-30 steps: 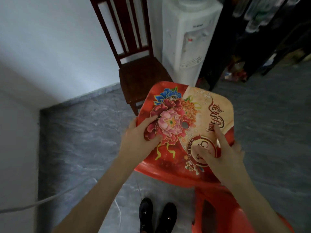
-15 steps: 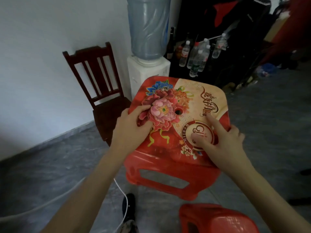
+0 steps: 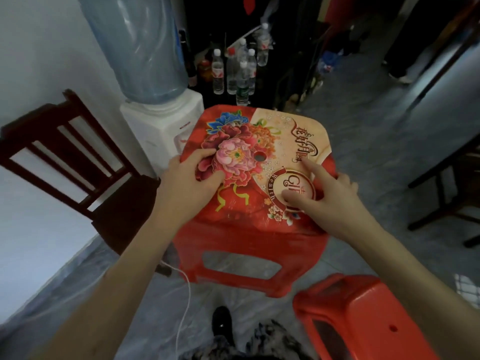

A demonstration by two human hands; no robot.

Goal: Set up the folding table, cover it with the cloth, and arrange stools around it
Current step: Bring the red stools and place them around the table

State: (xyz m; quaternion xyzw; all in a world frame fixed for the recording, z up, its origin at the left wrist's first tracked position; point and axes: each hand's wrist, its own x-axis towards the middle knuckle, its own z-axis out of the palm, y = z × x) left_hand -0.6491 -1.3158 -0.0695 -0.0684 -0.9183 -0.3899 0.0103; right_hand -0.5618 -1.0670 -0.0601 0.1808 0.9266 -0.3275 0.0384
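**Stool held up in both hands, second stool on the floor below**

Stool (image 3: 255,193), red with a printed flower seat, is in the air in front of the person, seat tilted toward the camera and legs pointing down and away, above the floor (image 3: 363,141). The left hand (image 3: 191,181) grips the seat's left edge, thumb lying over the flower print and fingers curled under the rim. The right hand (image 3: 320,196) holds the right edge, with forefinger and thumb spread flat on the seat top and the other fingers wrapped round the side. Both forearms reach forward, elbows low.

Risks, as a judgement: the right hand's hold looks looser than the left, so a quick swing could let that side slip and drop. A second stool (image 3: 368,320) lies just below, at the lower right near the person's feet; the carried legs could catch on it, or a step could trip over it. A white cable (image 3: 185,294) trails across the floor underfoot. The chair (image 3: 75,162) and water dispenser (image 3: 161,126) stand close on the left, so a turn that way may knock them. A dark desk (image 3: 441,141) stands well apart to the right; whether a cloth covers it cannot be told.
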